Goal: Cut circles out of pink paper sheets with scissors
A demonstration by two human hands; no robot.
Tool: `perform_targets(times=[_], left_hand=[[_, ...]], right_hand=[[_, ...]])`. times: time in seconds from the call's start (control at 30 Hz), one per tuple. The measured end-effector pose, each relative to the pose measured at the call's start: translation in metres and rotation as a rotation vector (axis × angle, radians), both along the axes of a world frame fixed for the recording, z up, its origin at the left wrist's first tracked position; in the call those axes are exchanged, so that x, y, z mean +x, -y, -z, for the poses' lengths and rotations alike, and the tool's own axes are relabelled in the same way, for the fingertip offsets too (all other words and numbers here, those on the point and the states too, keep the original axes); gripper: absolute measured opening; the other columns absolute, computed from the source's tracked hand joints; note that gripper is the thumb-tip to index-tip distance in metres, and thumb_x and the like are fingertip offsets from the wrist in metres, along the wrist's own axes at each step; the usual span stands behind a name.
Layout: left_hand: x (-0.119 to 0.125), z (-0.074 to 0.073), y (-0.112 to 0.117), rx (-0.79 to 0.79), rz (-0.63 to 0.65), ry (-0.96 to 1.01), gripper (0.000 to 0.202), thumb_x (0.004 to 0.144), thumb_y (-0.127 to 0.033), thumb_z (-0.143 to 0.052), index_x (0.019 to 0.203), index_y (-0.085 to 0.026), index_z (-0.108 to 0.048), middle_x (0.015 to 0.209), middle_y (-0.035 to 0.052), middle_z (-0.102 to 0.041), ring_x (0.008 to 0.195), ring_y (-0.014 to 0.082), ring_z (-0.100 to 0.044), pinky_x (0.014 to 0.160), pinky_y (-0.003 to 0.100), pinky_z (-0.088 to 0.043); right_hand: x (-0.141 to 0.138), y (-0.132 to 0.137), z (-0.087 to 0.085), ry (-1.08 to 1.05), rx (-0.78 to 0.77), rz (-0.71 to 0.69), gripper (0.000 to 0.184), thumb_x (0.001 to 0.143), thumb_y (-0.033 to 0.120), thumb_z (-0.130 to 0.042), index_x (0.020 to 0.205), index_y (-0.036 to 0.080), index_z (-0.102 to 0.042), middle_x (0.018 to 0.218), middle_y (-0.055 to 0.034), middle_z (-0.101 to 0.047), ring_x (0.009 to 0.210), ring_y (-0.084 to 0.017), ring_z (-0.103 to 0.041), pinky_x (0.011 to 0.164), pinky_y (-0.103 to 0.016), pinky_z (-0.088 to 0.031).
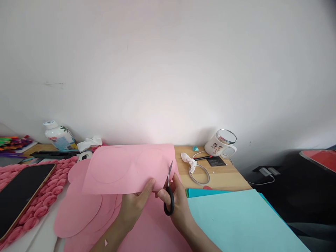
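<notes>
A pink sheet of paper point(110, 166) with pencilled circles on it is held up above the desk. My left hand point(135, 204) grips its lower edge, thumb on top and fingers hidden beneath. In my right hand point(178, 201) is a pair of scissors point(170, 197) with black handles. The blade points up and away, at the sheet's right side; whether it is inside a cut I cannot tell. Below and to the left lie several rounded pink paper cut-outs point(78, 210), overlapping one another.
Light blue paper sheets point(236, 217) lie at the right. Behind them are a white mug point(220, 143), a coiled cable point(199, 174) and a crumpled tissue point(189, 161). A phone point(26, 192) rests on pink rosettes point(52, 199) at left, near a white bottle point(59, 135).
</notes>
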State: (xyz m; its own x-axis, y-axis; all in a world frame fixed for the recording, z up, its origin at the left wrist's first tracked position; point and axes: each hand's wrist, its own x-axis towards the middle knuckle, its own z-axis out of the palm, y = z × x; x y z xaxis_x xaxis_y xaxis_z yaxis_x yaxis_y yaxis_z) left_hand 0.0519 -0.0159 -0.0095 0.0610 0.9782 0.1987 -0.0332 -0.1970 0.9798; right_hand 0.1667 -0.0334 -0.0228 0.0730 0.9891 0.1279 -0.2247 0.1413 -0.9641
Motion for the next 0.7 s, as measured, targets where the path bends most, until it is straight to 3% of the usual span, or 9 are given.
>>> perform_targets(times=[0.1,0.23,0.53,0.7], left_hand=[[0.001,-0.003,0.002,-0.008,-0.051,0.004,0.018,0.075,-0.033,-0.061,0.065,-0.019,-0.062,0.062,0.0028,-0.068,0.073,0.0218,-0.067,0.068,0.030,-0.055],[0.000,-0.003,0.002,-0.028,-0.085,-0.022,0.014,0.073,-0.032,-0.062,0.075,-0.018,-0.064,0.074,0.0045,-0.071,0.079,0.0221,-0.066,0.076,0.032,-0.054],[-0.002,-0.005,0.000,-0.083,-0.016,-0.019,0.020,0.076,-0.035,-0.059,0.063,-0.019,-0.062,0.059,0.0028,-0.068,0.060,0.0199,-0.066,0.062,0.030,-0.055],[-0.012,0.005,-0.007,-0.093,-0.023,-0.124,0.022,0.074,-0.037,-0.062,0.083,-0.018,-0.066,0.083,0.0062,-0.072,0.083,0.0238,-0.067,0.079,0.034,-0.054]], right_hand=[[0.000,-0.001,0.003,-0.006,-0.007,0.006,0.045,0.067,0.050,-0.070,0.076,0.021,-0.036,0.060,0.0041,-0.049,0.055,-0.011,-0.038,0.050,-0.022,-0.029],[0.000,-0.003,0.005,-0.033,-0.019,0.005,0.049,0.062,0.049,-0.075,0.078,0.021,-0.038,0.060,0.0048,-0.049,0.056,-0.011,-0.037,0.050,-0.022,-0.031],[0.000,-0.002,0.009,-0.023,-0.067,0.004,0.050,0.063,0.053,-0.073,0.073,0.022,-0.034,0.057,0.0056,-0.046,0.051,-0.009,-0.036,0.045,-0.021,-0.029],[0.000,-0.003,0.009,-0.035,-0.116,-0.010,0.051,0.061,0.053,-0.074,0.075,0.022,-0.036,0.058,0.0050,-0.048,0.052,-0.011,-0.040,0.046,-0.022,-0.031]])
